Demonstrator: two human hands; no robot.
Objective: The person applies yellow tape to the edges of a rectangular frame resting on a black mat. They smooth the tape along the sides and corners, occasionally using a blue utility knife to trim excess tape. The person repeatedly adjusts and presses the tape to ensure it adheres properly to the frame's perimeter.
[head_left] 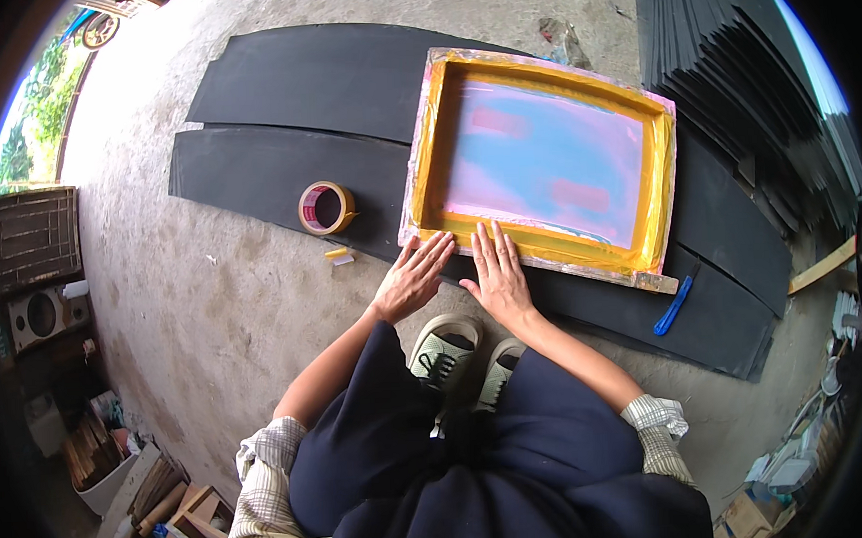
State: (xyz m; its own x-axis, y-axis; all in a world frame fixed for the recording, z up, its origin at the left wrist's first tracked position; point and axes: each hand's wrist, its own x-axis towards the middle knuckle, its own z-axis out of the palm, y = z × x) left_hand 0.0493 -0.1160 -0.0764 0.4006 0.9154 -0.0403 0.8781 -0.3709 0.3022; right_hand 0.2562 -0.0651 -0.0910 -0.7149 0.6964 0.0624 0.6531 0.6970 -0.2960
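Note:
A screen printing frame point(663, 143) lies flat on black sheets point(282, 165). Yellow tape lines its inner edges, and its mesh is blue and pink. My left hand point(414, 275) rests flat with fingers stretched against the frame's near edge, at the left corner. Beside it my right hand point(498, 278) presses its outstretched fingertips on the taped near side. Neither hand holds anything. To the left of the frame a roll of tape point(326, 208) sits on the sheets. A blue utility knife point(674, 306) lies just off the frame's near right corner.
Stacked black sheets point(721, 74) lean at the far right. A small yellow scrap point(338, 257) lies by the sheets' near edge. Wooden boxes and scraps point(200, 519) crowd the lower left, near a speaker point(43, 317). My shoes point(443, 353) stand on the concrete floor point(162, 281).

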